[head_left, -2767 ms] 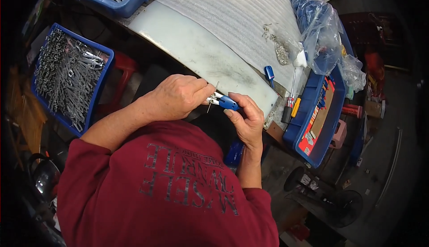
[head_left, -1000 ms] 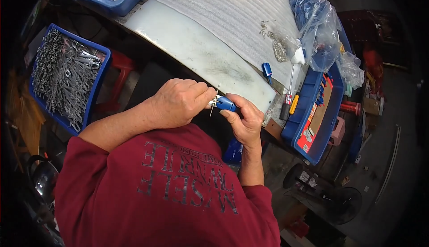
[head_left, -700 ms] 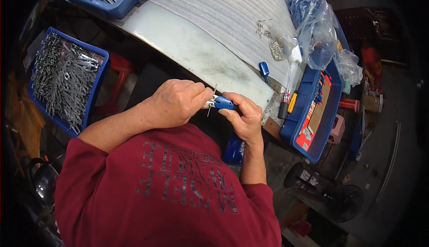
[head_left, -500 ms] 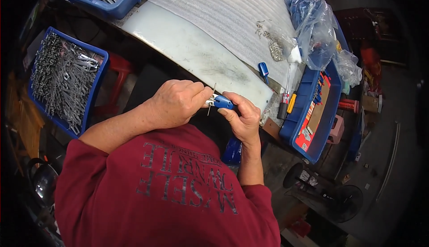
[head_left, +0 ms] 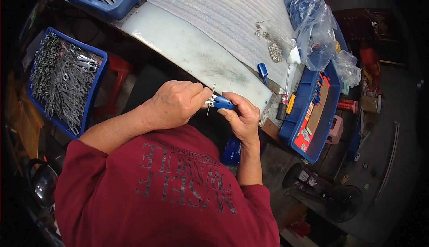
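Note:
In front of my chest, just off the table's near edge, both hands are joined on one small part. My right hand [head_left: 244, 117] pinches its blue plastic cap [head_left: 222, 102] between thumb and fingers. My left hand [head_left: 175, 104] is closed round the metal fitting [head_left: 209, 103] at the cap's left end; most of what lies inside that fist is hidden. A thin metal rod crosses the fitting, sticking out above and below it. Another blue plastic piece [head_left: 262, 70] lies on the table, beyond my right hand.
A white board [head_left: 178, 46] and foam sheet [head_left: 210, 10] cover the table. Screws [head_left: 275, 52], a red-and-black screwdriver [head_left: 283, 106] and a yellow-handled tool [head_left: 291, 104] lie at right, beside a blue bin [head_left: 290, 133]. A blue tray [head_left: 103, 64] of metal parts stands left, near a red stool [head_left: 119, 75].
Almost nothing differs. The view has shifted very slightly; both hands keep the same grip on the part.

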Demonstrator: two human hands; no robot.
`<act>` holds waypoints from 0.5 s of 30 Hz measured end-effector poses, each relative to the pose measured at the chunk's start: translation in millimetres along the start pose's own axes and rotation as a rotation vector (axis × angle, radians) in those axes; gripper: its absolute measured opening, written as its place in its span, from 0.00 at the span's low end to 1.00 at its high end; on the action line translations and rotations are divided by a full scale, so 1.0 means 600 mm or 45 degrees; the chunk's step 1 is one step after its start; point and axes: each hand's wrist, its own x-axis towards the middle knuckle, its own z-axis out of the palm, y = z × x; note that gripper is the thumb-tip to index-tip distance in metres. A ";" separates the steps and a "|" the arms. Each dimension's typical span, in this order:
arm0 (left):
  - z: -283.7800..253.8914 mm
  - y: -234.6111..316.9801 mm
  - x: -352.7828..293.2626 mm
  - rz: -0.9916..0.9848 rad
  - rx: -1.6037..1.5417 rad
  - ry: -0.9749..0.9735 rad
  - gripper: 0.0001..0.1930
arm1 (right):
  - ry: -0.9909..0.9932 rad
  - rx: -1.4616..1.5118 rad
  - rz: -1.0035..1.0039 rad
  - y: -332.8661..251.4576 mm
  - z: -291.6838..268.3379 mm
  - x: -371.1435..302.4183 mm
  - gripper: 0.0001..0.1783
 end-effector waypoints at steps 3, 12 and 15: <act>0.001 -0.001 0.000 -0.010 -0.001 0.000 0.13 | 0.007 0.001 0.012 0.001 0.001 -0.002 0.19; 0.000 -0.002 -0.001 -0.009 -0.001 -0.025 0.13 | 0.010 0.005 0.016 0.004 0.000 -0.001 0.19; 0.001 -0.003 -0.001 -0.001 -0.017 -0.014 0.13 | -0.021 -0.003 0.013 -0.001 -0.004 0.001 0.19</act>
